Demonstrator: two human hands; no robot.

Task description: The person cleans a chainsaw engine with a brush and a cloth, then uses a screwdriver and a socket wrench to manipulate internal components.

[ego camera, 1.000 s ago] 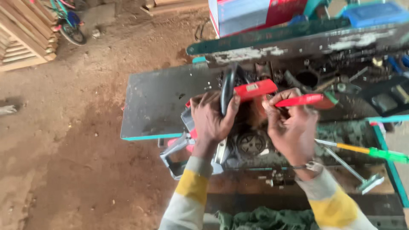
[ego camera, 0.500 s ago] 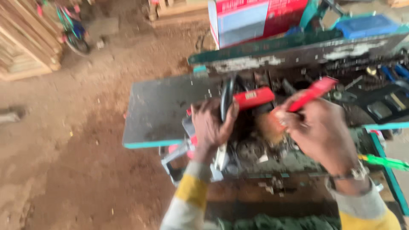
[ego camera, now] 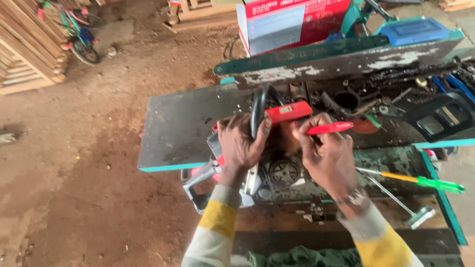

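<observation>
My left hand (ego camera: 241,142) grips the black curved handle (ego camera: 258,106) of a red and grey chainsaw body (ego camera: 232,168) that lies on a dark metal workbench (ego camera: 178,128). My right hand (ego camera: 324,153) is closed on a red-handled tool (ego camera: 330,128), held over the middle of the machine beside a red part (ego camera: 288,112). The tool's tip is hidden behind my fingers. A round black wheel (ego camera: 284,171) of the machine shows below and between my hands.
A screwdriver with a green and yellow handle (ego camera: 420,181) and a T-shaped metal wrench (ego camera: 403,202) lie at the right. Loose chainsaw parts and a chain (ego camera: 396,79) crowd the bench's back. A red and white box (ego camera: 292,22), stacked timber (ego camera: 24,44) and dirt floor (ego camera: 74,173) surround it.
The view has shifted slightly. My right hand has drawn back toward the machine's middle, and the red-handled tool now lies flatter. My left hand stays on the black handle.
</observation>
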